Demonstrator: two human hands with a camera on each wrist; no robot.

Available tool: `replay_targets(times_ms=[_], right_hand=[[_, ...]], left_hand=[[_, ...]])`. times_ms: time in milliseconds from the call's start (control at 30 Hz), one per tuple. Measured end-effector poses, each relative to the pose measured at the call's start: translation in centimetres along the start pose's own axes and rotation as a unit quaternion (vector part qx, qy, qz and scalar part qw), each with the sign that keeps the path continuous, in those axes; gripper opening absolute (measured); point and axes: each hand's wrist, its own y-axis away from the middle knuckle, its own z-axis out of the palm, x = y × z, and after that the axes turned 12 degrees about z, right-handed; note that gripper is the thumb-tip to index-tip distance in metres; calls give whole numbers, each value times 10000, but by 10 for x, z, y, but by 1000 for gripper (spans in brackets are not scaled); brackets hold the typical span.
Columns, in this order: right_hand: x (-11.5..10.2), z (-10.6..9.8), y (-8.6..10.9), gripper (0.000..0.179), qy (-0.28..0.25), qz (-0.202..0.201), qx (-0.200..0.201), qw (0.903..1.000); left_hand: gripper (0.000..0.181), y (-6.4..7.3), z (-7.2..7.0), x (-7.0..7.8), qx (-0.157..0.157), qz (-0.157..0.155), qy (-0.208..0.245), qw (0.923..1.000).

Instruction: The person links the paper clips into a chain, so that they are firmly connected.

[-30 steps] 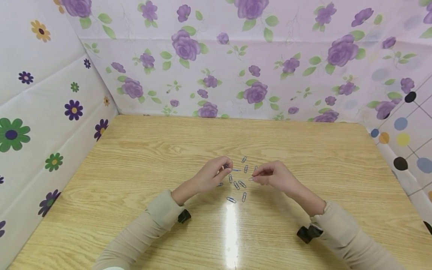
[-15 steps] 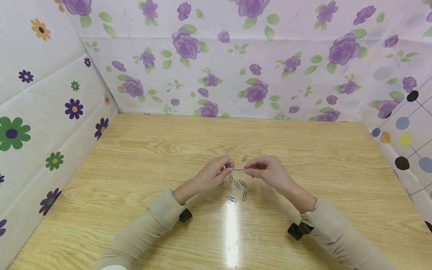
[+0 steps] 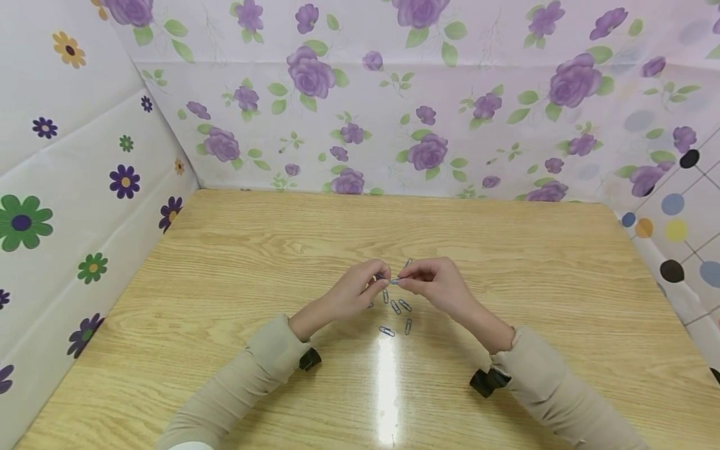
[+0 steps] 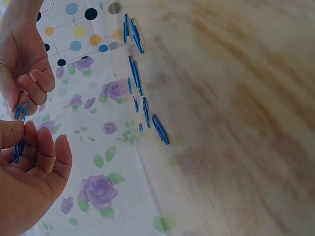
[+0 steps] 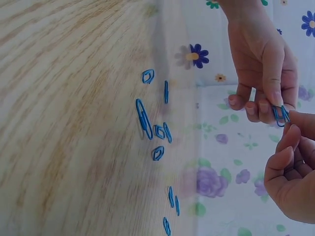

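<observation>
Above the middle of the wooden table (image 3: 270, 250), my two hands are nearly fingertip to fingertip. My left hand (image 3: 357, 287) pinches a blue wire paper clip (image 5: 279, 117) between thumb and forefinger, its end sticking out. Facing it, my right hand (image 3: 441, 287) pinches at another blue paper clip, mostly covered by the fingertips. In the left wrist view the clip wire (image 4: 22, 109) spans the small gap between both hands. Whether the two clips are hooked together cannot be made out. Below the hands several loose blue paper clips (image 3: 387, 331) lie scattered on the tabletop.
Floral sheeting (image 3: 349, 125) with purple roses stands behind the table's far edge. A flower-patterned sheet (image 3: 90, 187) hangs on the left, and a dotted one (image 3: 675, 231) on the right. Black wrist camera mounts (image 3: 488, 381) sit under the sleeves.
My right hand has moved left with a paper clip from beside the loose clips until it nearly meets the left hand. The left hand has stayed almost still.
</observation>
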Motion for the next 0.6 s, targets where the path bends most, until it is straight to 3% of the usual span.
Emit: replay_targets(times_ms=[267, 600], right_hand=[[4, 1, 0, 8, 256, 0, 77, 9996], [6, -2, 4, 8, 329, 11, 56, 9994]], left_hand=[[4, 0, 0, 3, -20, -80, -157, 9998], [5, -1, 4, 3, 73, 188, -205, 9996]])
